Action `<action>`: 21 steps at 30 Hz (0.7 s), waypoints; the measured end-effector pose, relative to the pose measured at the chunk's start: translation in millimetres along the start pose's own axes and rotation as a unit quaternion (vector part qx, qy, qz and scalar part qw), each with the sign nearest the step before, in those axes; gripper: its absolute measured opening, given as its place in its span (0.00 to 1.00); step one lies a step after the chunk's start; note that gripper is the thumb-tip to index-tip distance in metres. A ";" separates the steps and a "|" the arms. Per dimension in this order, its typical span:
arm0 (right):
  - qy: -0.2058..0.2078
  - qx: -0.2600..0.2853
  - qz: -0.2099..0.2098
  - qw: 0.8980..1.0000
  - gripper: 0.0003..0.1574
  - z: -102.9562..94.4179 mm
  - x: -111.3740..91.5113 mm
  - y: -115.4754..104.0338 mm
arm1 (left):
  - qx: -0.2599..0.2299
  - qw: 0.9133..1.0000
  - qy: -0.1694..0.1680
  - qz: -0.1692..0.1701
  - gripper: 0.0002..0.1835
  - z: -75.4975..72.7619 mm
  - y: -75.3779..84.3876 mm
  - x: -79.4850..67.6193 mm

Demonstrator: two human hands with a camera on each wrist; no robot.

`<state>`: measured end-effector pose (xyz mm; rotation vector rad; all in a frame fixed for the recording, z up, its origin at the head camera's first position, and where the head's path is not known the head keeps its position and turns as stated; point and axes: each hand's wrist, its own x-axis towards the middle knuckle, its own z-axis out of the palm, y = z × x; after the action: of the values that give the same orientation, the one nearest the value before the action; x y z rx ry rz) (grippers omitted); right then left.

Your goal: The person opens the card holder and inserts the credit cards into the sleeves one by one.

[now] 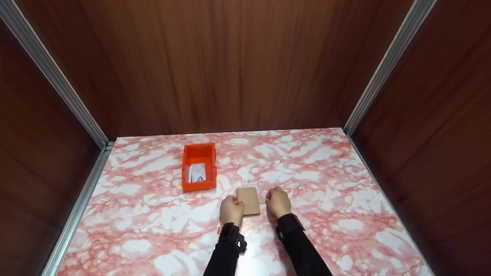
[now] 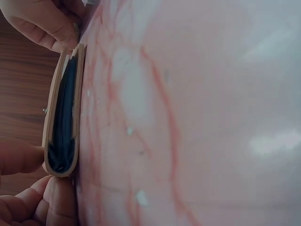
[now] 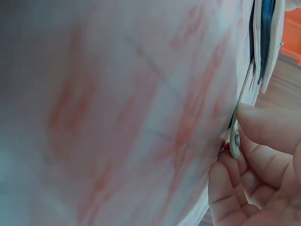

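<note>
A tan card wallet [image 1: 248,201] lies folded on the table between both hands. My left hand [image 1: 232,211] pinches its rounded fold, with the thumb on top and the fingers beneath, as the left wrist view shows. Dark blue sleeves [image 2: 66,108] fill the inside of the wallet. On the other side, my right hand [image 1: 279,201] pinches the narrow closing strap [image 3: 239,113] between thumb and fingers. A metal snap [image 3: 237,138] sits near that strap's end, and a small stud [image 2: 45,111] stands out from the wallet's upper cover.
An orange-red bin [image 1: 199,186] stands behind and to the left of the hands, with several cards [image 1: 197,172] lying in it. The table [image 1: 326,172] has a red-and-white marbled top. Wood-grain panels [image 1: 238,69] with metal rails close off the back and both sides.
</note>
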<state>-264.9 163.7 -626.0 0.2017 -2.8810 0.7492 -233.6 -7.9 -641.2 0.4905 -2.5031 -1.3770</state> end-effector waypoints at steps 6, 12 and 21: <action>0.000 -0.002 0.000 1.000 0.07 1.0 0.9 -0.4 | 0.029 0.999 0.003 0.013 0.13 -2.2 4.0 0.8; 0.007 -0.010 -0.004 1.000 0.07 1.7 0.0 -0.2 | 0.080 0.994 0.024 0.064 0.14 2.6 12.1 -3.3; 0.014 -0.009 -0.003 1.000 0.08 3.0 -0.3 2.1 | 0.139 0.980 0.035 0.140 0.26 16.8 29.7 -11.0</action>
<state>-265.3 164.1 -629.7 0.1969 -2.8570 0.7198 -234.8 24.3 -625.4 0.2193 -2.5973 -0.8977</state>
